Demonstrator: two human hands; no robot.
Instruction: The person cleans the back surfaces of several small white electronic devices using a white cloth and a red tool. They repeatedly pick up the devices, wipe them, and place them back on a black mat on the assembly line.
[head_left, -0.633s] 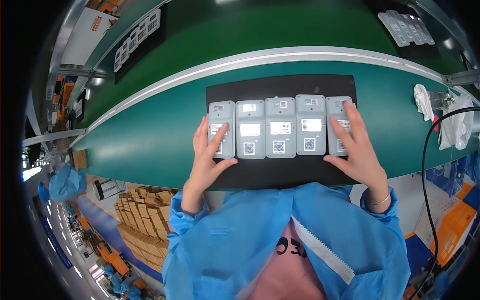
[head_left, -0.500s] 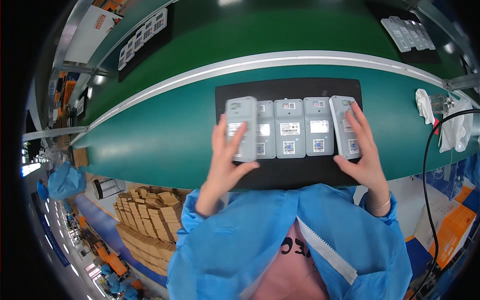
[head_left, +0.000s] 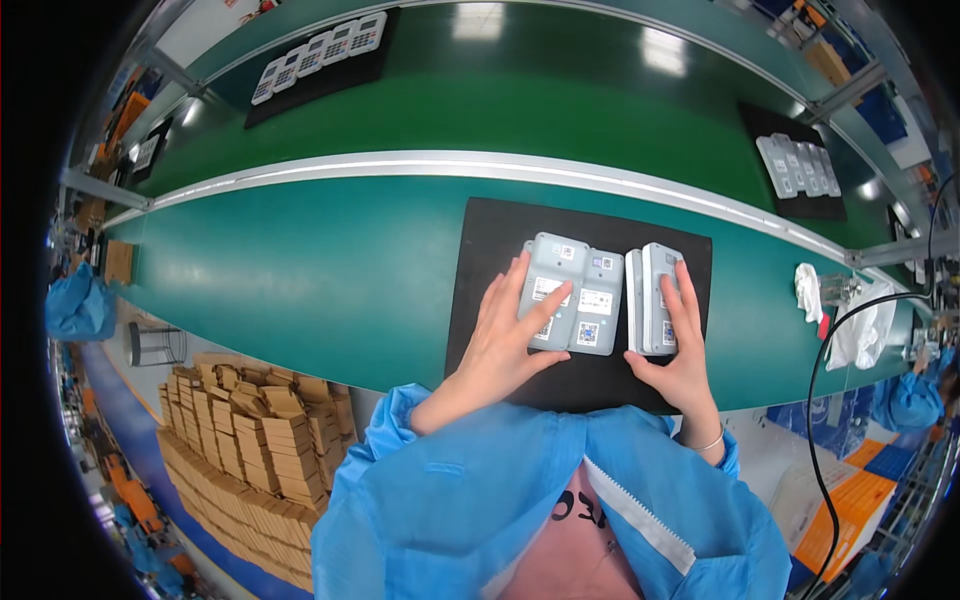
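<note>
Several pale grey handheld devices lie label side up on a black mat in front of me. My left hand grips the left grey device, fingers on its left side and back, thumb at its near end. Part of another device shows beneath its left edge. Against its right side lies a middle grey device. My right hand is closed round a right grey device, which leans on a second one tipped on edge. A narrow gap separates this pair from the middle device.
A metal rail divides the green bench from a darker green surface beyond. Similar devices with keypads lie far left, others far right. White cloth and a black cable are at right. Stacked cartons stand lower left.
The spread-out row has been drawn together. My left hand's device has come down against the middle one, and the right-hand device now leans on its neighbour. The view has shifted too.
</note>
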